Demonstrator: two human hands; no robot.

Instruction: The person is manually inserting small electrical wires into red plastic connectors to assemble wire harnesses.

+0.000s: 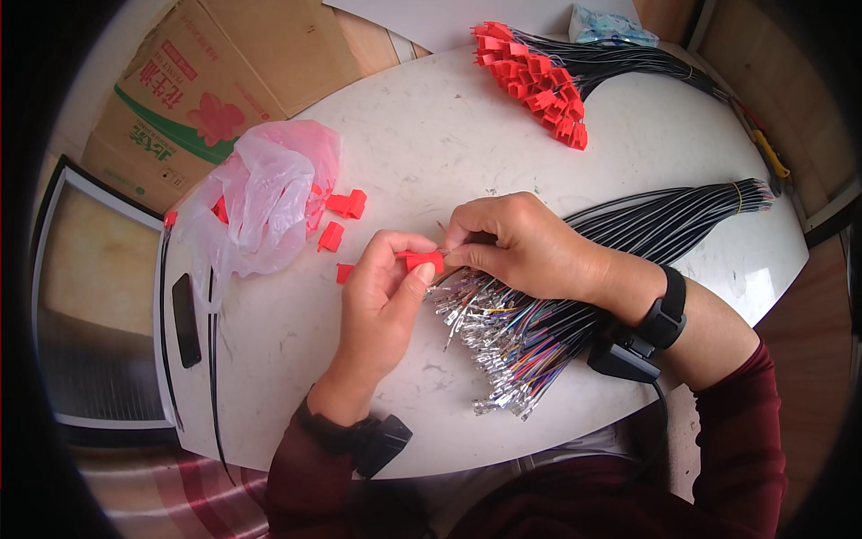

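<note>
My left hand (382, 292) pinches a small red plastic connector housing (424, 260) between thumb and fingers over the white table (431, 144). My right hand (512, 242) meets it from the right, fingers closed on a thin wire end at the housing. Under the right hand lies a bundle of black cables (664, 225) whose coloured wires fan out into metal terminals (489, 346) toward the table's front edge.
A pink plastic bag (260, 198) with loose red housings (346, 205) lies at the left. A finished bundle with red housings (539, 81) sits at the far edge. A cardboard box (197, 99) is at the upper left, a black phone (186, 319) at the left edge.
</note>
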